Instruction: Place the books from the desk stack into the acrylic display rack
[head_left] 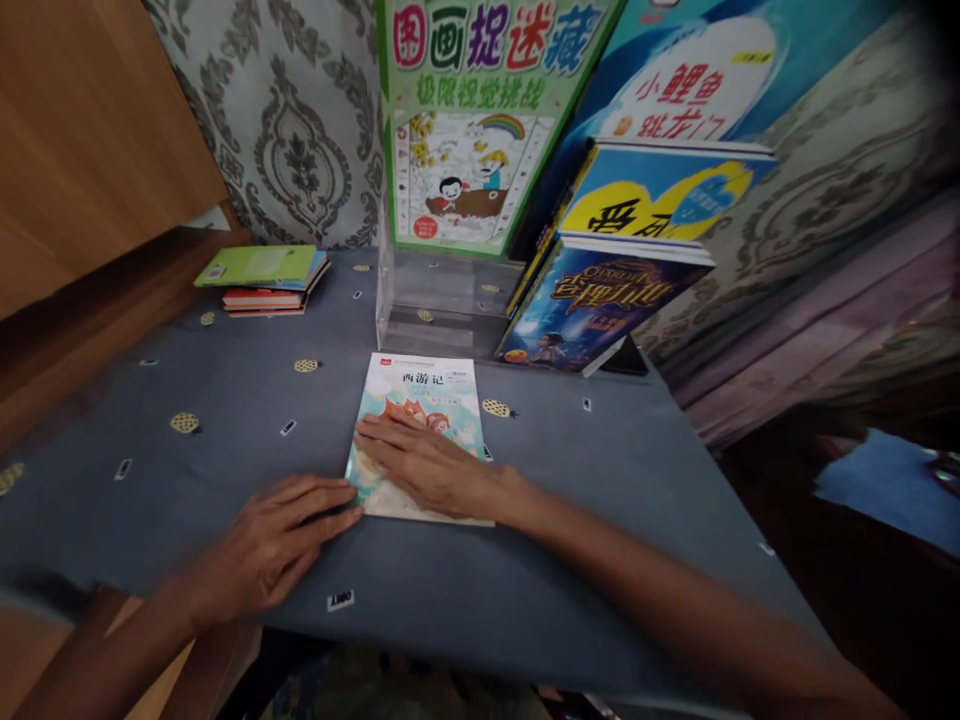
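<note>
Flat and nearly straight, the right hand's fingers [384,445] lie close together on the book [446,425], palm down across its lower cover, gripping nothing. The left hand [277,545] has its fingers loosely extended, a little apart, their tips at the book's left edge near the close corner; whether the thumb touches it, I cannot tell. The book lies shut, front up, on the grey cloth [592,480], its long axis running away from the person, title at the far end and reading upright from the near side. Just beyond is a clear stand [435,333], with a green book [461,185] upright at its back and a blue book [592,310] to the right. A stack [262,268] lies well apart, far left.
</note>
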